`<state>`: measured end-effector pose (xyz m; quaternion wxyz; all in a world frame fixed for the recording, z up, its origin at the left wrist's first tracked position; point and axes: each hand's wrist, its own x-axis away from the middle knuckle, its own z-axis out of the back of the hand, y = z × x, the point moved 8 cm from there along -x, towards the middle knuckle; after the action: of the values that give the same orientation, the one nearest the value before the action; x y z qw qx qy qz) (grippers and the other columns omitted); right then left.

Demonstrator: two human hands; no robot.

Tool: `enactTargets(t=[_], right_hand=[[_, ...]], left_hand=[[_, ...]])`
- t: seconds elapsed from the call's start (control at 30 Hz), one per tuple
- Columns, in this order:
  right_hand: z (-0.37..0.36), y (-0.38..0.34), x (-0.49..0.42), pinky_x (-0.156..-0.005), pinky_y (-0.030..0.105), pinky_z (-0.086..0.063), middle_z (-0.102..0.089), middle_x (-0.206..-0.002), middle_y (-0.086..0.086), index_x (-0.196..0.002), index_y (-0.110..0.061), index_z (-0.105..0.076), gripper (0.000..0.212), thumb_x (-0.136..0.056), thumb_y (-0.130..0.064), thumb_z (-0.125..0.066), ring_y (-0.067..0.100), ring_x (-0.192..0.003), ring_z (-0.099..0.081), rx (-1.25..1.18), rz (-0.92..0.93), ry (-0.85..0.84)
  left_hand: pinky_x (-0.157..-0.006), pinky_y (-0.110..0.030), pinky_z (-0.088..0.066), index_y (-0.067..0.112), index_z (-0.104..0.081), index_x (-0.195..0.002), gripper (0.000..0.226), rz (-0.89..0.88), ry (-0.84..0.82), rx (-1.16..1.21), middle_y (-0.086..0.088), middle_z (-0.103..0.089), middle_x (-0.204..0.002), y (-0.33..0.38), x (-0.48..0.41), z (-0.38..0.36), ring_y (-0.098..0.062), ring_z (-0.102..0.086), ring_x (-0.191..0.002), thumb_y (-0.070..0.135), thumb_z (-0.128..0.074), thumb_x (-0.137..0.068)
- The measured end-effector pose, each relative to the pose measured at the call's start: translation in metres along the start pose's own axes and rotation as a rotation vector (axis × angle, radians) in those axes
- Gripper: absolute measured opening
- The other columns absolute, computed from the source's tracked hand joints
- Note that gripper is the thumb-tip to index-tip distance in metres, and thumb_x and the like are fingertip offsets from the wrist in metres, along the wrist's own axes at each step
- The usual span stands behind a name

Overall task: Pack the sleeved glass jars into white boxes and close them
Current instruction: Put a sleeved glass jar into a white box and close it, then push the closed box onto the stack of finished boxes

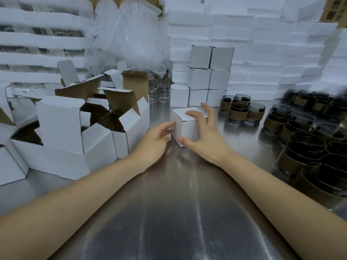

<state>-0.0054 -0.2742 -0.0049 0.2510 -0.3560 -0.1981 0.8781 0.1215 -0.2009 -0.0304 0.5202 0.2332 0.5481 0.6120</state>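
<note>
White box (185, 126): closed.
Left hand (155, 140): flat against left side.
Right hand (203, 135): clasps its top.
Flanks: open boxes (62, 126) left, jars (276, 123) right.

Packing workshop: steel table (169, 212), stacked white boxes (210, 72), rows of sleeved jars (300, 152).
</note>
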Motion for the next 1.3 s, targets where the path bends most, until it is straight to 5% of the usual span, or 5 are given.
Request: enactTargets(t=[0.13,0.4,0.57,0.7,1.3], right_hand=[[-0.004,-0.001,0.000,-0.098,0.040,-0.043,0.022,-0.152,-0.005,-0.141,-0.033,-0.016,0.103,-0.062,-0.054,-0.079,0.025,-0.140,-0.026,0.232,-0.049,0.022],[0.008,0.013,-0.006,-0.083,0.018,-0.031,-0.032,-0.133,0.005,-0.135,-0.020,-0.029,0.087,-0.068,-0.034,-0.082,0.019,-0.119,-0.042,-0.003,-0.169,0.211],[0.008,0.020,-0.027,-0.100,0.029,-0.035,-0.030,-0.141,0.006,-0.136,-0.005,-0.024,0.091,-0.072,-0.035,-0.081,0.022,-0.131,-0.035,0.009,-0.205,0.270],[-0.002,0.026,-0.061,-0.096,0.032,-0.035,-0.031,-0.143,0.006,-0.133,-0.005,-0.024,0.087,-0.072,-0.035,-0.080,0.024,-0.131,-0.036,0.005,-0.231,0.339],[-0.011,0.038,-0.196,-0.089,0.038,-0.047,-0.037,-0.137,0.013,-0.130,-0.004,-0.040,0.057,-0.088,-0.032,-0.067,0.027,-0.123,-0.038,0.325,-0.121,0.412]], left_hand=[[-0.097,-0.018,-0.045,0.025,-0.058,-0.115,0.057,0.019,0.035,0.031,0.005,-0.060,-0.119,-0.005,-0.003,0.002,-0.005,-0.057,-0.110,-0.018,-0.033,-0.087],[-0.093,-0.018,-0.044,0.044,-0.056,-0.097,0.053,0.019,0.027,-0.051,0.015,-0.062,-0.109,-0.014,-0.007,0.001,-0.002,-0.058,-0.111,-0.008,-0.045,-0.091],[-0.075,0.003,-0.036,0.020,-0.062,-0.117,0.039,-0.028,0.073,-0.283,0.008,-0.060,-0.106,-0.005,-0.006,0.003,-0.003,-0.057,-0.102,-0.003,-0.045,-0.090],[-0.080,-0.007,-0.036,0.011,-0.063,-0.111,0.031,-0.063,0.104,-0.376,0.001,-0.064,-0.107,0.004,-0.004,0.004,-0.008,-0.058,-0.102,-0.002,-0.047,-0.089],[-0.075,-0.002,-0.039,0.029,-0.056,-0.088,0.025,-0.174,0.075,-0.456,0.012,-0.059,-0.102,0.011,-0.002,0.001,-0.002,-0.055,-0.095,0.006,-0.049,-0.090]])
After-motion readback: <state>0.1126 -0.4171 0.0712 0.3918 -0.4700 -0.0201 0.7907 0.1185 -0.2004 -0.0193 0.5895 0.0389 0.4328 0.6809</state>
